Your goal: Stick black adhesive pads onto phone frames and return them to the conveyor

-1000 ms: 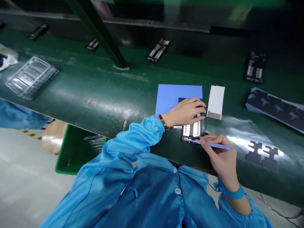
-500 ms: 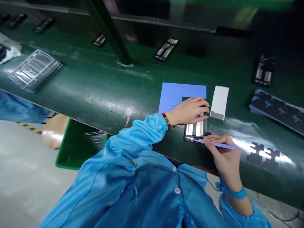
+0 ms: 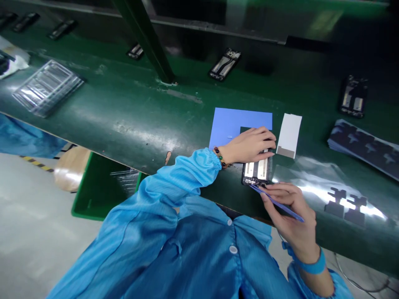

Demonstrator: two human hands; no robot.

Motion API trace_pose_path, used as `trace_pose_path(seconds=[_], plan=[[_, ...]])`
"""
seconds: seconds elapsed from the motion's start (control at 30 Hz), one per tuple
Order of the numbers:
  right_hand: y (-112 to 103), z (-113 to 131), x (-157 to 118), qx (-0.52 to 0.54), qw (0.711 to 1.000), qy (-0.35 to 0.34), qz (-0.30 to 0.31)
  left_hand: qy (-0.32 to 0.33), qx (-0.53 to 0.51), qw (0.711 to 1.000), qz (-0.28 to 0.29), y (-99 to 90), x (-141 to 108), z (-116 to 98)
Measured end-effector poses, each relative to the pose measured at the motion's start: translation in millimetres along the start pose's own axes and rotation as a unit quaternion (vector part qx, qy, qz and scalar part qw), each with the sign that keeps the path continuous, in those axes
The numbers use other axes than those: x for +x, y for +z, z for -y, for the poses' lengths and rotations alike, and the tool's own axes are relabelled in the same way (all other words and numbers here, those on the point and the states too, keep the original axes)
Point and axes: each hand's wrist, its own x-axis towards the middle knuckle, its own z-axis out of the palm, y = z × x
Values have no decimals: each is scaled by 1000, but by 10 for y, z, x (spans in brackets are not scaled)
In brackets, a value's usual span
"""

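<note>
My left hand point(image 3: 249, 146) lies across the upper part of an open phone point(image 3: 257, 170), fingers curled over its far side and covering much of it. The lower part of the phone shows pale panels, a dark middle strip and small parts along its near end. In a pinch, my right hand point(image 3: 291, 211) holds slim blue tweezers point(image 3: 285, 209), whose tip meets the near edge of the phone. A blue sheet point(image 3: 243, 116) lies partly under my left hand. Just right of it is a white card point(image 3: 289, 135) with a grey lower strip.
Open phones lie farther back, including one phone point(image 3: 225, 64) beyond the sheet and another phone point(image 3: 353, 96) at right. A stack of dark sheets point(image 3: 361, 143) and a clear film point(image 3: 318, 174) lie right. Clear trays point(image 3: 48, 87) sit left, beyond a green post point(image 3: 146, 41). A green bin point(image 3: 93, 187) stands below.
My right hand has moved slightly down and turned, swinging the rear of the tweezers toward my body. Their tip has shifted to the phone's near edge. My left hand stays on the phone.
</note>
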Motion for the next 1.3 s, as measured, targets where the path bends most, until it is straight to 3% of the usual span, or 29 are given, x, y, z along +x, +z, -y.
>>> trace_pose_path(seconds=[0.1, 0.2, 0.3, 0.47, 0.6, 0.77, 0.9, 1.0, 1.1, 1.3], plan=[[-17, -8, -34, -22, 999, -47, 8, 3, 2, 1000, -1, 7, 6, 5], [-4, -5, -50, -13, 999, -31, -18, 6, 8, 1000, -4, 10, 6, 23], [22, 24, -41, 39, 995, 48, -83, 9, 14, 1000, -7, 15, -4, 29], [19, -14, 29, 103, 956, 179, -209, 8, 38, 999, -6, 20, 18, -23], [-27, -178, 202, 153, 921, 242, -266, -19, 46, 998, -35, -217, 34, 119], [115, -339, 787, 167, 940, 225, -193, -138, 45, 985, -90, -757, -316, 710], [530, -402, 1366, 204, 953, 191, -116, -161, 3, 981, -110, -899, -742, 1039], [875, -446, 1631, 191, 960, 181, -95, -164, -21, 981, -100, -860, -889, 1097], [1084, -474, 1709, 170, 963, 180, -102, -166, -18, 982, -85, -839, -884, 1090], [1107, -462, 1661, 115, 973, 175, -93, -170, -11, 983, -68, -865, -839, 1076]])
